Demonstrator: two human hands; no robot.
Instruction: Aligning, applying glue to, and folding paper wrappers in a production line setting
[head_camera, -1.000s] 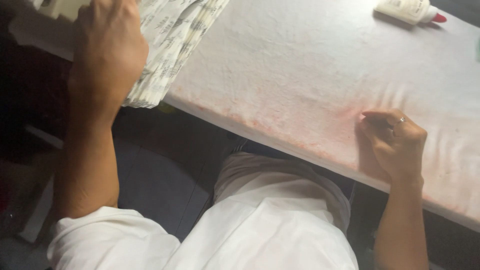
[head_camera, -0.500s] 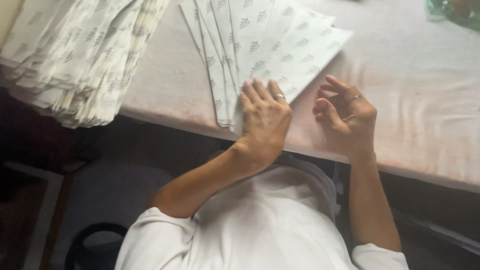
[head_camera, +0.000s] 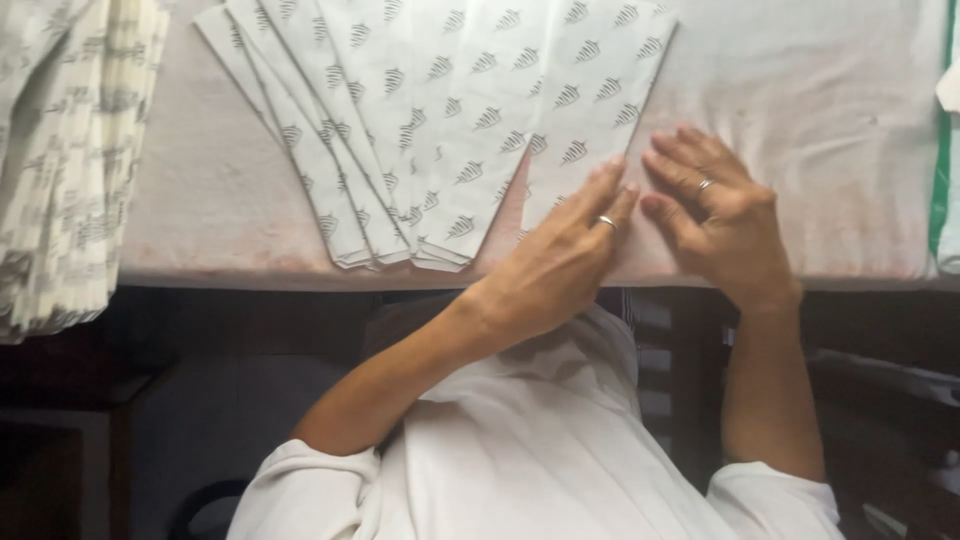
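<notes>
Both my hands flat on the rightmost printed paper sheet (head_camera: 590, 110), near the front edge of the table (head_camera: 800, 120). Left hand (head_camera: 560, 255) has fingers extended, open, tips pressing the sheet's lower part; right hand (head_camera: 715, 215) is spread open just beside it, touching the sheet's right edge (neither is gripping anything). Sheet's long axis runs away from me, slightly tilted right, narrow end toward the front edge. It tops a fan of overlapped sheets (head_camera: 370, 130) spreading left. Left hand is nearer the fan. Separate stack of sheets (head_camera: 70, 150) sits at the left edge, well apart.
</notes>
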